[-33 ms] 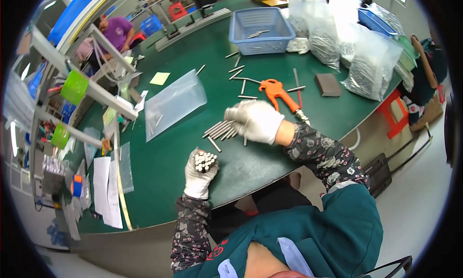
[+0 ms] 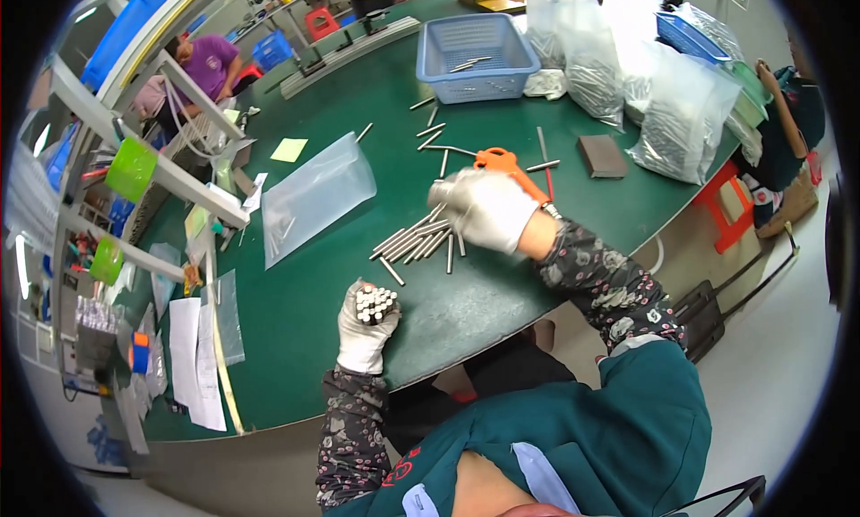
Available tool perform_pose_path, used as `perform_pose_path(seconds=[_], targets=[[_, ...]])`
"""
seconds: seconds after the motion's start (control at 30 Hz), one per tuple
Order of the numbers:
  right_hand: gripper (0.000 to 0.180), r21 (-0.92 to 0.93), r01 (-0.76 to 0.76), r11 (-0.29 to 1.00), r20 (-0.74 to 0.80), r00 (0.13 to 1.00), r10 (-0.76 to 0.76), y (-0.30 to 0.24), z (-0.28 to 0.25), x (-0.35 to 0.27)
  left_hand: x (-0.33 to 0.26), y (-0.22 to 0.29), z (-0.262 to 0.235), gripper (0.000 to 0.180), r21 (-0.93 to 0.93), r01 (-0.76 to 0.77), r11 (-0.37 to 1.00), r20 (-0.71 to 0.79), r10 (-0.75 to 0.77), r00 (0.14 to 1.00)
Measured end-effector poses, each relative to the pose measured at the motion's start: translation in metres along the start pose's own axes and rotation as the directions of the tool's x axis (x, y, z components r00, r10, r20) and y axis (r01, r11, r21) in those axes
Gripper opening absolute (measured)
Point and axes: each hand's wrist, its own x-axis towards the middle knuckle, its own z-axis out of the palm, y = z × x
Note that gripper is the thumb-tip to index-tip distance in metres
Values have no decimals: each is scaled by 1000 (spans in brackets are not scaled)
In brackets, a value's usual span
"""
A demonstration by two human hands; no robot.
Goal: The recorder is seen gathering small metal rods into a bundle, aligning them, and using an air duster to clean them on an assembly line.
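Note:
My left hand, in a white glove, is closed around a bundle of metal pins, their pale round ends facing up, near the table's front edge. My right hand, gloved too, hovers just beyond a loose pile of metal pins. Its fingers look curled but are smeared by motion, and whether anything is in them cannot be made out. A single pin lies between the pile and my left hand. The orange air blow gun lies partly hidden behind my right hand.
Scattered pins lead toward a blue basket. Clear bags of metal parts and a brown block stand at the right. A flat plastic bag, papers and a metal frame occupy the left. Other people work nearby.
My right hand has shifted slightly right and away from me, uncovering more of the pile and covering more of the blow gun. My left hand keeps its hold on the pins.

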Motion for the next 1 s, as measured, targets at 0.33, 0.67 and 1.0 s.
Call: perform_pose_path(seconds=[0.33,0.67,1.0], targets=[[13,-600,-149,786,215,916,338,107,-33,-32,1,7,1,48,34,33,999,32,-35,999],[21,-340,-573,746,28,786,617,116,-63,-42,0,1,0,59,47,40,998,-5,-40,999],[18,-664,-509,547,-32,751,660,95,-50,-79,0,-5,0,62,67,8,998,24,-9,1000]])
